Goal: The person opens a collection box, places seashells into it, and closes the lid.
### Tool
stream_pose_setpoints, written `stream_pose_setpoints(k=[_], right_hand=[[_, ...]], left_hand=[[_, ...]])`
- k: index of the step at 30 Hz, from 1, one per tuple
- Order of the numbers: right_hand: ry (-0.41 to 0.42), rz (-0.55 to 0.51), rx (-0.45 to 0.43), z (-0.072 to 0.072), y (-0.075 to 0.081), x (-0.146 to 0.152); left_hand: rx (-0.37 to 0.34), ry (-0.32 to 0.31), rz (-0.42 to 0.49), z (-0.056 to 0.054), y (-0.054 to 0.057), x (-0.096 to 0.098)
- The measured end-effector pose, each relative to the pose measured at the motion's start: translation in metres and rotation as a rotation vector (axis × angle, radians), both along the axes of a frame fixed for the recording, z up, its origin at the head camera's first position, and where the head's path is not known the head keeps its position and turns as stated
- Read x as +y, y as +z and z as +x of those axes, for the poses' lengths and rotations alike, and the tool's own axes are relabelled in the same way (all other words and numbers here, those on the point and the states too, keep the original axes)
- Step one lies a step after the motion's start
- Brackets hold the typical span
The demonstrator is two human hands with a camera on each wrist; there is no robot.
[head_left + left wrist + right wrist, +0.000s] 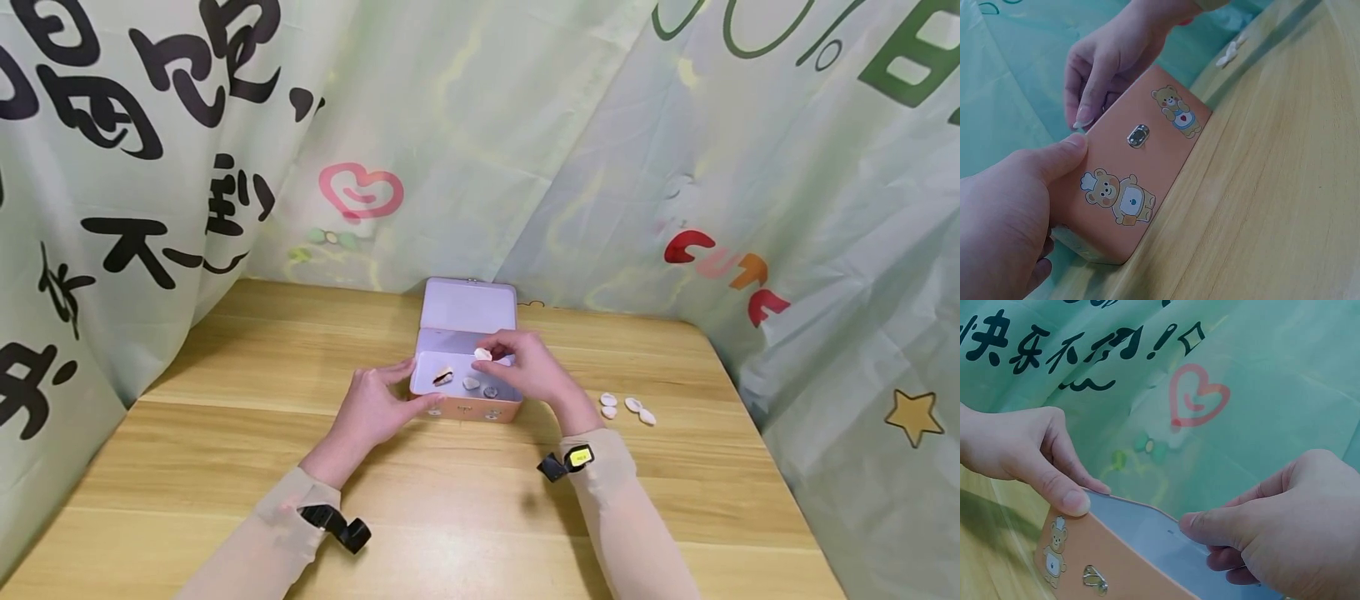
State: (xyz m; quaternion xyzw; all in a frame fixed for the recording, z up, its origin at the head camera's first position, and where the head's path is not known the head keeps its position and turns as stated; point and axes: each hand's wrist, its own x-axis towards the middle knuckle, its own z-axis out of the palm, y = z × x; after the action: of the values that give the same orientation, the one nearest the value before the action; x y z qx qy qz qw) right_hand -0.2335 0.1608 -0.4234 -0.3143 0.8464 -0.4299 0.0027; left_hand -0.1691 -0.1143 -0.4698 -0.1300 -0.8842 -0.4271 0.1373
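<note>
A peach tin box (1113, 156) with bear pictures and a metal clasp stands on the table, its lilac-lined lid (468, 307) raised at the back. My left hand (372, 406) holds the box's left front corner, thumb on the front rim and fingers along the side. Above the right part of the box, my right hand (531, 367) pinches a white seashell (482, 354) between thumb and fingers. Inside lie a brown-and-white seashell (443, 377), a pale seashell (471, 383) and a dark grey seashell (491, 392). The right wrist view hides the pinched shell behind the fingers.
Several white seashells (633, 405) lie on the wooden table (465, 500) to the right of the box. A pale printed curtain (480, 167) hangs behind the table and along both sides. Each sleeve carries a black wrist camera (337, 527).
</note>
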Motion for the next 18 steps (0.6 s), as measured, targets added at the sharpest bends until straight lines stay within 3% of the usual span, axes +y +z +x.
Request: stream_pose_setpoints(k=[18], right_hand=[[0.033, 0.123, 0.010, -0.006, -0.006, -0.021]], left_hand=[[0.014, -0.007, 0.015, -0.001, -0.001, -0.001]])
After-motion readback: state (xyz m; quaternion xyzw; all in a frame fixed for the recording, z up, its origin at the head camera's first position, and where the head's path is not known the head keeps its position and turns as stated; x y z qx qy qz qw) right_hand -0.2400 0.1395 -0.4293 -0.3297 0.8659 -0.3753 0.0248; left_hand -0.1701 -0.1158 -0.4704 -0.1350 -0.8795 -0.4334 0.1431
